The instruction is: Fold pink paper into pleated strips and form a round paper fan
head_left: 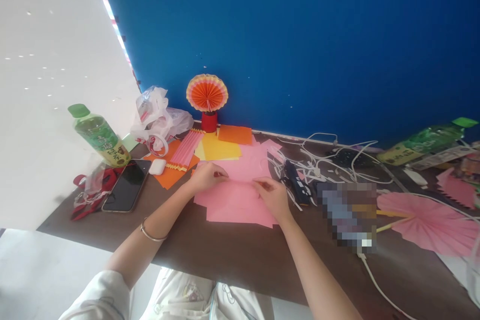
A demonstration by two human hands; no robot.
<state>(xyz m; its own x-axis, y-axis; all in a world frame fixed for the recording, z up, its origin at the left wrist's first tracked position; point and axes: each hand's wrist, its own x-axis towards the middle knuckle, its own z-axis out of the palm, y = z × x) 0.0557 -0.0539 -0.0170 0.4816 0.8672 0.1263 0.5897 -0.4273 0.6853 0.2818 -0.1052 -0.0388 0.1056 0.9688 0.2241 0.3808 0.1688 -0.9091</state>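
Note:
My left hand (207, 178) and my right hand (272, 196) are on either side of a pink sheet of paper (242, 183), fingers pinched at its edge. Beneath them lie more pink sheets (240, 210), overlapping on the dark table. Behind, yellow paper (221, 149) and an orange sheet (235, 134) rest on the pile. To the left of my left hand, a pleated pink strip with yellow edges (187, 147) lies on orange paper (165, 180). A round pleated fan (207, 92) in orange, pink and yellow stands on a red holder (209, 122) by the wall.
At left are a green-capped bottle (99, 135), a black phone (127, 185), a white case (157, 166), a tape roll (157, 145) and a plastic bag (155, 115). White cables (318, 160), a second bottle (423, 140) and a pink pleated fan (435, 222) lie to the right.

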